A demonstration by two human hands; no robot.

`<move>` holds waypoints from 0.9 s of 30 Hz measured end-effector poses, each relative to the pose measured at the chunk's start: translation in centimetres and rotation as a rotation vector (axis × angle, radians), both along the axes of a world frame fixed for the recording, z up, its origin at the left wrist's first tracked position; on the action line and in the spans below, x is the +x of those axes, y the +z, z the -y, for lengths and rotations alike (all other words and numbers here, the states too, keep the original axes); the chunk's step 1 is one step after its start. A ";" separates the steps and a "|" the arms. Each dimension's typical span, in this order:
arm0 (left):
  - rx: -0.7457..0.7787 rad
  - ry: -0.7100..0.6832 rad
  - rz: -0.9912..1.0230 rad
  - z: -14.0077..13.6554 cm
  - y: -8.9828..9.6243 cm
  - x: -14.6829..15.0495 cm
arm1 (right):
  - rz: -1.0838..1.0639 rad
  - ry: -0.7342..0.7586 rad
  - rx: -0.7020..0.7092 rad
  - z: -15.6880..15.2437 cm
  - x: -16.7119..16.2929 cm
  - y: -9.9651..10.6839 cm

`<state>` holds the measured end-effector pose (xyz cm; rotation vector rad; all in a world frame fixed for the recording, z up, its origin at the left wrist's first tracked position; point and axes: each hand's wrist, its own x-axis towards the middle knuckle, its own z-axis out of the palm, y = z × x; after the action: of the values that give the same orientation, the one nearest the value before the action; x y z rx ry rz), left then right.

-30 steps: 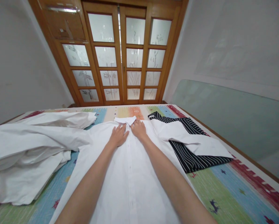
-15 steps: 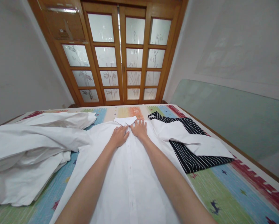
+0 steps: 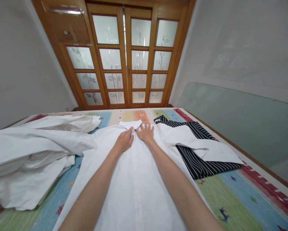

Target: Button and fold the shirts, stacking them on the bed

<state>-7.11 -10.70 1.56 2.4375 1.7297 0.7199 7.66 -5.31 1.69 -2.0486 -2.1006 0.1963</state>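
A white button-up shirt [image 3: 117, 192] lies front side up in front of me, its collar [image 3: 131, 124] at the far end and its button placket running down the middle. Just below the collar, my left hand [image 3: 124, 140] is closed with its fingertips on the placket edge, seemingly pinching the cloth. Beside it, my right hand [image 3: 145, 132] rests on the shirt to the right of the collar opening, fingers spread. The right sleeve [image 3: 218, 152] stretches out over a black-and-white striped cloth [image 3: 196, 168]. Leftward, the other sleeve reaches a white garment pile.
Rumpled white garments [image 3: 21, 189] lie to the left. Everything rests on a colourful patterned bed cover [image 3: 221, 199]. A pale green board [image 3: 235, 112] stands along the right side, and wooden doors with glass panes [image 3: 128, 77] are beyond the far edge.
My left hand's fingers have drawn together at the placket below the collar. The fingers of my right hand are spread a little wider. The shirt lies nearly the same.
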 end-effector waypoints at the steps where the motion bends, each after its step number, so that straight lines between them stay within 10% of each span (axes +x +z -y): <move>1: 0.004 0.015 0.051 0.0 0.0 0.0 | -0.010 0.003 0.008 0.0 0.0 0.0; 10: 0.049 0.087 0.015 -0.7 -0.3 -0.2 | -0.169 -0.022 0.339 0.5 0.5 1.1; 13: 0.068 0.072 -0.064 -0.8 -0.5 -0.1 | -0.189 0.184 0.425 0.6 0.0 1.2; 17: 0.038 0.076 -0.131 -1.0 -0.7 -0.2 | -0.173 0.454 0.361 0.4 -1.0 0.5; 27: 0.098 0.132 0.071 -1.7 -1.2 -0.8 | -0.308 0.330 0.242 -1.2 -1.2 -0.4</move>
<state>-7.88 -9.04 0.38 2.3437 1.8845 0.9147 6.49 -4.14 1.30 -1.4291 -2.1301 0.2717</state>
